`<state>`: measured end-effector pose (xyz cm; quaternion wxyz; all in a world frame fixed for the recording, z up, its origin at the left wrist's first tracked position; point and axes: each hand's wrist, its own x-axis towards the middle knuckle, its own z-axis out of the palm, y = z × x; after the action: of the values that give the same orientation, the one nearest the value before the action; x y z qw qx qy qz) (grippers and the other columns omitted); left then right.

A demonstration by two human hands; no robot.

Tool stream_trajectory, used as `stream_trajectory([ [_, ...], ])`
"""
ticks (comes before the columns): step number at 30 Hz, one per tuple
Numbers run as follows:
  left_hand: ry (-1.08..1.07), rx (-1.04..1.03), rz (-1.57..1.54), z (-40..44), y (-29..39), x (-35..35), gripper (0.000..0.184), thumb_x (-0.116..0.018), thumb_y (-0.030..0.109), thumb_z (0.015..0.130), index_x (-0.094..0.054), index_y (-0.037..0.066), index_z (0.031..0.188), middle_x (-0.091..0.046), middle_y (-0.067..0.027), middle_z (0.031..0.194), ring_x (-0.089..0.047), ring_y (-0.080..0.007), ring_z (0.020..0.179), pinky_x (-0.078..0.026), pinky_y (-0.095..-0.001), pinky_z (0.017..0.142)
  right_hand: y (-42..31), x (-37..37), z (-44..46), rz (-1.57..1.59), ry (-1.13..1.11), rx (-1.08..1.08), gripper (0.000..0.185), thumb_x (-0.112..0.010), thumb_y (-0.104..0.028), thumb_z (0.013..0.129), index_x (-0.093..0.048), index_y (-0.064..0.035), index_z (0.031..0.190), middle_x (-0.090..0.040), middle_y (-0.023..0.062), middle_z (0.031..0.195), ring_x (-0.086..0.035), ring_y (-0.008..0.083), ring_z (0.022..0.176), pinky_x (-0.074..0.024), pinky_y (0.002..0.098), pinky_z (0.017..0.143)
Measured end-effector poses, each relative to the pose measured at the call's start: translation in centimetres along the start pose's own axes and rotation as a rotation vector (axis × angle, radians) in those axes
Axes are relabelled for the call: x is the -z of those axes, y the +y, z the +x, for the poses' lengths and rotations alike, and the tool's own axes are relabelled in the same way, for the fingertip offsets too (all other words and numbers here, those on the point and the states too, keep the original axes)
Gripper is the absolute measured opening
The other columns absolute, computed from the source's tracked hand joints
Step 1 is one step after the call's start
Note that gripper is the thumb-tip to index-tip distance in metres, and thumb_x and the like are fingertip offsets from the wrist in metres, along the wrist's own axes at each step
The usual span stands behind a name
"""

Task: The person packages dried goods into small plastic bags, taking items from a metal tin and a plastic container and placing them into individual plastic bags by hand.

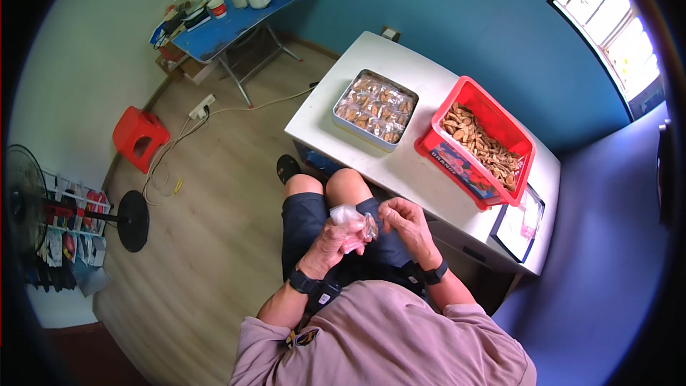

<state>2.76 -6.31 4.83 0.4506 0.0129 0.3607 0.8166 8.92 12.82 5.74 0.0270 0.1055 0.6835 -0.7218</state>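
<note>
My left hand (pixel 334 241) is closed around some thin clear plastic bags (pixel 346 214) above my lap. A small bag (pixel 370 227) with brownish contents pokes out on the right side of that hand. Close by, my right hand (pixel 404 221) has its fingertips pressed together; whatever they hold, if anything, is too small to tell. On the white table stands a square metal tin (pixel 341 120) with rows of small clear packets (pixel 377 109) of brown slices. To its right, a red plastic basket (pixel 437 144) holds many loose brown dried slices (pixel 480 144).
A dark-framed tray (pixel 506 237) lies at the white table's (pixel 371 53) right end. On the floor are a red stool (pixel 141 136), a power strip (pixel 202 106) with cable and a fan (pixel 133 220). A blue folding table (pixel 207 41) carries cups and pots.
</note>
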Motion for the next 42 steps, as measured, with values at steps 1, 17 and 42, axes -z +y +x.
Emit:
stream_trajectory([
  [1, -0.043, 0.010, -0.034, 0.5, -0.1, 0.1, 0.020, -0.067, 0.020, 0.085, -0.062, 0.001, 0.090, -0.065, -0.0110, 0.078, -0.063, -0.0154, 0.061, -0.053, -0.0272, 0.049, 0.3, -0.3, 0.2, 0.132, 0.017, -0.047, 0.028, -0.061, -0.028, 0.094, -0.064, -0.0002, 0.094, -0.063, 0.0010, 0.076, -0.057, 0.0078, 0.063, -0.0472, 0.0233, 0.061],
  [17, -0.202, 0.017, 0.246, 8.0, 2.0, -7.4, 0.017, -0.063, 0.017, 0.090, -0.062, 0.001, 0.096, -0.065, -0.0079, 0.079, -0.061, -0.0112, 0.061, -0.054, -0.0238, 0.050, -0.7, 6.2, -0.5, 0.694, 0.208, -0.029, 0.018, -0.064, -0.021, 0.093, -0.061, -0.0039, 0.090, -0.062, 0.0017, 0.068, -0.056, 0.0087, 0.048, -0.0461, 0.0215, 0.046],
  [42, -0.095, 0.228, -0.318, 10.8, -2.8, 1.9, 0.013, -0.062, 0.017, 0.089, -0.058, 0.007, 0.097, -0.061, -0.0069, 0.081, -0.062, -0.0236, 0.081, -0.051, -0.0315, 0.057, -9.1, 23.4, 12.8, -1.611, 0.195, 0.142, 0.008, -0.057, -0.009, 0.088, -0.054, -0.0021, 0.086, -0.061, 0.0200, 0.075, -0.061, 0.0406, 0.074, -0.0474, 0.0479, 0.064],
])
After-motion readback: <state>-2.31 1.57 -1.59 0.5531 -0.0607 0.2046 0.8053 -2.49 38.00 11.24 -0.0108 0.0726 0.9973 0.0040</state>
